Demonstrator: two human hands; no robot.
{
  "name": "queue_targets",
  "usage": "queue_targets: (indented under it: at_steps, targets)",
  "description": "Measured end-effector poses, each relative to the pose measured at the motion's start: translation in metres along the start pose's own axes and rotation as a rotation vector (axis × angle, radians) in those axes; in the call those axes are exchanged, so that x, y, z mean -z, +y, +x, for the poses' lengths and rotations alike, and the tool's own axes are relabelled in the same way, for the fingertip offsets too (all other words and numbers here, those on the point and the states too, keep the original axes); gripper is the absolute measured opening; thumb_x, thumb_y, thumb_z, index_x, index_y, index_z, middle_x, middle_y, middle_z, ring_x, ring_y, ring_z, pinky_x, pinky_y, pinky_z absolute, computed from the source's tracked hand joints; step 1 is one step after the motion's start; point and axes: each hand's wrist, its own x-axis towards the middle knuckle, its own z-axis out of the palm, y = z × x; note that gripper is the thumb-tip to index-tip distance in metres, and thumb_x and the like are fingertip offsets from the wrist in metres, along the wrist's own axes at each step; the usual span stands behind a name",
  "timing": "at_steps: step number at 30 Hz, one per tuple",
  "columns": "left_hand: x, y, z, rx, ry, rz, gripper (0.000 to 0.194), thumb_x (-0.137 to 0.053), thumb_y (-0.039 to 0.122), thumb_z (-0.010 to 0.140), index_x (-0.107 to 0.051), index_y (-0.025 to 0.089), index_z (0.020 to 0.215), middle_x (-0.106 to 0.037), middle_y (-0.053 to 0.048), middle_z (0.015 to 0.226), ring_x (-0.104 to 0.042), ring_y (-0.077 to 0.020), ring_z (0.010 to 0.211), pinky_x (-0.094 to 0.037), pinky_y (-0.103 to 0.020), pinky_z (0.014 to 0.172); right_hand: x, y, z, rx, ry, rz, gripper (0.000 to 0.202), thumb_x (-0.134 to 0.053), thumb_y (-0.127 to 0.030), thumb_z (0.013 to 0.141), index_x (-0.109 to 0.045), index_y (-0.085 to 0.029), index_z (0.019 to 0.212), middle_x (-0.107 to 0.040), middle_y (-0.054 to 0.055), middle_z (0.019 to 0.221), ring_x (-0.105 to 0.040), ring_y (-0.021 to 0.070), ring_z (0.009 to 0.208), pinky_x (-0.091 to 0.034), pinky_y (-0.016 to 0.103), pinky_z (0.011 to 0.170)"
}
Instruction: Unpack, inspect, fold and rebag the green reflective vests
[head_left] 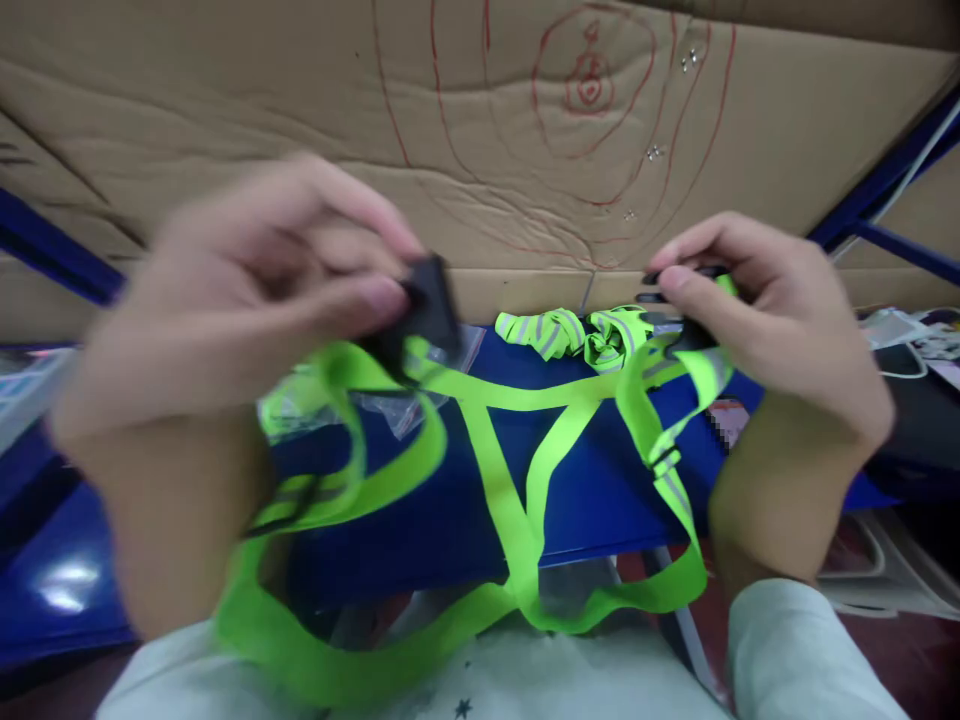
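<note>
A neon yellow-green reflective strap harness (510, 500) hangs between my hands, its bands meeting in a Y shape in the middle. My left hand (285, 270), blurred by motion, pinches a black plastic buckle half (431, 310) between thumb and fingers. On the other side my right hand (757, 310) grips the prong half of a buckle (694, 325), whose prongs point left. The two halves are well apart. A small black slider (664, 460) sits on the right strap. The lower loop of the harness droops before my shirt.
Behind the harness, bundled reflective straps (577, 335) lie on the blue table (600, 500). Clear plastic bags (397, 405) are at the left. A cardboard wall (315, 80) with red drawn rings rises behind. Blue metal frame bars (862, 215) flank both sides.
</note>
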Motion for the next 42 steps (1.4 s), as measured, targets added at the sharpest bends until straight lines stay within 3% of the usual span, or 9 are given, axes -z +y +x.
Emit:
queue_targets:
  at_steps: [3, 9, 13, 19, 23, 30, 36, 42]
  targets:
    - [-0.020, 0.002, 0.005, 0.040, -0.055, 0.010, 0.021, -0.077, 0.029, 0.092, -0.070, 0.022, 0.111, -0.070, 0.001, 0.078, -0.060, -0.0090, 0.062, -0.043, -0.019, 0.048, -0.030, -0.010, 0.009, 0.024, -0.026, 0.061, 0.021, -0.066, -0.040, 0.099, -0.072, -0.020, 0.101, -0.068, 0.001, 0.085, -0.057, 0.0122, 0.070, -0.046, 0.028, 0.064]
    - [-0.045, -0.007, 0.005, 0.047, 0.034, 0.017, 0.021, -0.076, 0.033, 0.093, -0.070, 0.022, 0.110, -0.075, -0.002, 0.094, -0.070, -0.0124, 0.076, -0.054, -0.022, 0.060, -0.064, -0.013, 0.013, 0.099, -0.074, 0.227, 0.024, -0.064, -0.043, 0.100, -0.072, -0.020, 0.100, -0.070, 0.003, 0.089, -0.064, 0.0158, 0.080, -0.053, 0.030, 0.074]
    - [-0.047, -0.012, 0.006, 0.050, 0.003, 0.012, 0.023, -0.074, 0.038, 0.094, -0.071, 0.022, 0.110, -0.076, -0.003, 0.094, -0.073, -0.0153, 0.083, -0.059, -0.025, 0.069, -0.072, -0.013, 0.013, 0.097, -0.046, 0.216, 0.025, -0.062, -0.042, 0.102, -0.071, -0.020, 0.100, -0.069, 0.002, 0.086, -0.063, 0.0154, 0.079, -0.053, 0.029, 0.073]
    - [-0.039, -0.014, 0.007, 0.037, 0.080, 0.101, 0.024, -0.075, 0.039, 0.093, -0.072, 0.021, 0.109, -0.076, -0.004, 0.101, -0.074, -0.0161, 0.090, -0.060, -0.025, 0.075, -0.072, -0.016, 0.012, 0.068, 0.020, 0.167, 0.026, -0.060, -0.044, 0.103, -0.072, -0.021, 0.102, -0.069, 0.004, 0.089, -0.064, 0.0171, 0.082, -0.053, 0.032, 0.077]
    - [-0.039, -0.015, 0.006, 0.064, 0.030, 0.073, 0.023, -0.073, 0.038, 0.095, -0.072, 0.021, 0.110, -0.076, -0.004, 0.098, -0.073, -0.0166, 0.088, -0.059, -0.026, 0.073, -0.077, -0.015, 0.012, 0.072, 0.011, 0.197, 0.029, -0.060, -0.048, 0.102, -0.070, -0.021, 0.100, -0.067, 0.003, 0.089, -0.063, 0.0171, 0.082, -0.053, 0.032, 0.078]
    - [-0.055, -0.038, 0.012, -0.010, -0.051, 0.056, 0.017, -0.067, 0.036, 0.098, -0.069, 0.022, 0.107, -0.072, -0.004, 0.099, -0.068, -0.0161, 0.087, -0.056, -0.029, 0.078, -0.099, -0.011, 0.005, -0.007, -0.041, 0.188, 0.048, -0.041, -0.062, 0.106, -0.055, -0.028, 0.136, -0.060, 0.001, 0.089, -0.063, 0.0182, 0.083, -0.056, 0.035, 0.081]
    - [-0.065, -0.050, 0.017, -0.023, -0.054, 0.075, 0.012, -0.060, 0.032, 0.101, -0.063, 0.021, 0.105, -0.070, -0.003, 0.102, -0.066, -0.0151, 0.093, -0.054, -0.029, 0.085, -0.121, -0.003, 0.003, -0.037, 0.047, 0.204, 0.057, -0.028, -0.067, 0.106, -0.047, -0.028, 0.143, -0.055, 0.000, 0.085, -0.062, 0.0175, 0.078, -0.056, 0.034, 0.079]
    - [-0.055, -0.041, 0.014, 0.010, -0.247, 0.056, 0.041, -0.075, 0.033, 0.091, -0.058, 0.021, 0.127, -0.071, -0.006, 0.118, -0.069, -0.0191, 0.104, -0.056, -0.033, 0.091, -0.118, -0.003, 0.008, -0.035, -0.034, 0.304, 0.061, -0.034, -0.072, 0.103, -0.044, -0.030, 0.146, -0.064, 0.002, 0.100, -0.067, 0.0175, 0.094, -0.057, 0.032, 0.088]
